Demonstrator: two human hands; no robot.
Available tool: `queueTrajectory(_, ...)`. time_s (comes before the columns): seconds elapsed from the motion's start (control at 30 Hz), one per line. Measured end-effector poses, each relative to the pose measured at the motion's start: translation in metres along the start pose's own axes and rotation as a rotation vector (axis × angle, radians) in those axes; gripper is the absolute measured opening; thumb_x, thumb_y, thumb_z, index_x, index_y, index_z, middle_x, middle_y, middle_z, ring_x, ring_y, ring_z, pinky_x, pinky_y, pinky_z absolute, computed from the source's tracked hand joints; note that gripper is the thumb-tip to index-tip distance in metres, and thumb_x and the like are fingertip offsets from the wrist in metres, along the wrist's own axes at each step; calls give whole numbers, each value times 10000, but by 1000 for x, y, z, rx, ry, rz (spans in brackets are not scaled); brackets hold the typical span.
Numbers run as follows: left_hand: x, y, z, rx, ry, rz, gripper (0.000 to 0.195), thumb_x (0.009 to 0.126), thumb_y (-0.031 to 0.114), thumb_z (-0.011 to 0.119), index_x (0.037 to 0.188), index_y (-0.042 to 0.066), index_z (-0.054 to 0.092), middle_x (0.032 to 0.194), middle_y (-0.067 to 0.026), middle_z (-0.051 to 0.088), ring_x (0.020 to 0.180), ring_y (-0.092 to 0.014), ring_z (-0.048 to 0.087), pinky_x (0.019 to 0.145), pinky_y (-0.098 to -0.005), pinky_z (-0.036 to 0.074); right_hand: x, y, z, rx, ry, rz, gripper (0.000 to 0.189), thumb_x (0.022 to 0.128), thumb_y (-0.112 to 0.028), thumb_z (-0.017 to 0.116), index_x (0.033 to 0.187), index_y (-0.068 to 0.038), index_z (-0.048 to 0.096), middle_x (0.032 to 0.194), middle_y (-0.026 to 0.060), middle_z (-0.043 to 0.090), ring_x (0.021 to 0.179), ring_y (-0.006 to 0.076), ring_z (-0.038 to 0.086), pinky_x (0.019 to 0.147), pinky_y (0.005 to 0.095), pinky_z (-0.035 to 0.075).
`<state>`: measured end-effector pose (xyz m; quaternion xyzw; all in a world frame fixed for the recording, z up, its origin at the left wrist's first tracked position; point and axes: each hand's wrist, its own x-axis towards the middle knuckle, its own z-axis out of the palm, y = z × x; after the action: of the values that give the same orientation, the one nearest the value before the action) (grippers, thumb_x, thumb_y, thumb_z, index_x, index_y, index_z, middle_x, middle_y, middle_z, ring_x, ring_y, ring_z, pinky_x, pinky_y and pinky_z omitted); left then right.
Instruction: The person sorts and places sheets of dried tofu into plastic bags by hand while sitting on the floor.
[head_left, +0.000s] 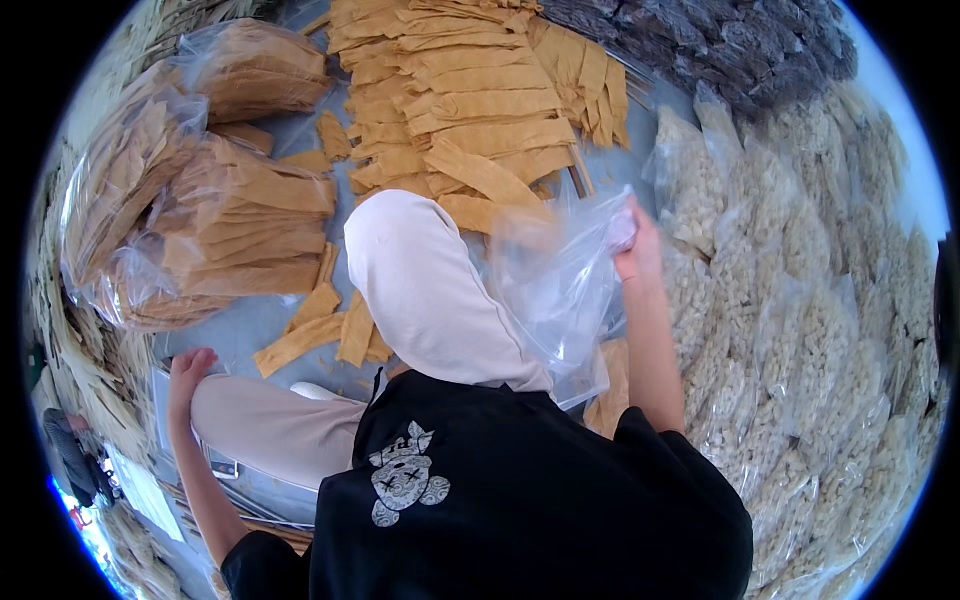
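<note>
Raised at the right, my right hand (639, 244) grips the upper edge of a clear plastic bag (559, 289). The bag hangs beside my bent right knee and is blurred by motion. Some whitish, bunched material (621, 229) shows at the fingers; I cannot tell what it is. At the left, my left hand (193, 369) rests by my other knee, with no object visible in it. Before me lies a large layered pile of yellow-brown flat strips (480, 97). A few loose strips (307, 330) lie on the grey floor between my legs and the bagged strips.
Clear bags packed with brown strips (217, 232) stand at the left. Bags of pale chunky pieces (780, 360) are heaped along the right, with dark bagged material (720, 45) behind. Thin rods (579, 171) stick out from the strip pile. Another person (71, 450) is at the far left.
</note>
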<state>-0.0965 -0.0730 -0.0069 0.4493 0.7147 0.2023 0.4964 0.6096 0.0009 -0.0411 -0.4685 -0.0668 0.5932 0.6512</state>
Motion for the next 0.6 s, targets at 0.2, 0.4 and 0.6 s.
queueTrajectory(0.2,-13,105,81,41,-102,411,332,851,155,553,1111,-49,521,978,-104,617,936,-149,561,832,-262,422,-30,-26,130,106,-219,-129,232,867,-185,507,1019,-19,565,969,76,613,894,188,580,790,324,464)
queueTrajectory(0.4,-34,168,166,-528,-508,369,625,805,386,590,1235,-33,414,1065,-138,585,1007,-220,552,858,-328,436,-66,-1,230,155,-560,-110,237,880,-186,484,1033,-20,557,990,80,609,918,195,573,815,337,457)
queueTrajectory(0.6,-48,154,163,-1045,-232,379,300,860,228,550,1044,-8,536,831,-78,623,726,-162,623,585,-229,496,-91,45,281,-451,-791,-226,380,879,-267,501,1138,11,483,1131,122,539,1069,232,504,918,355,387)
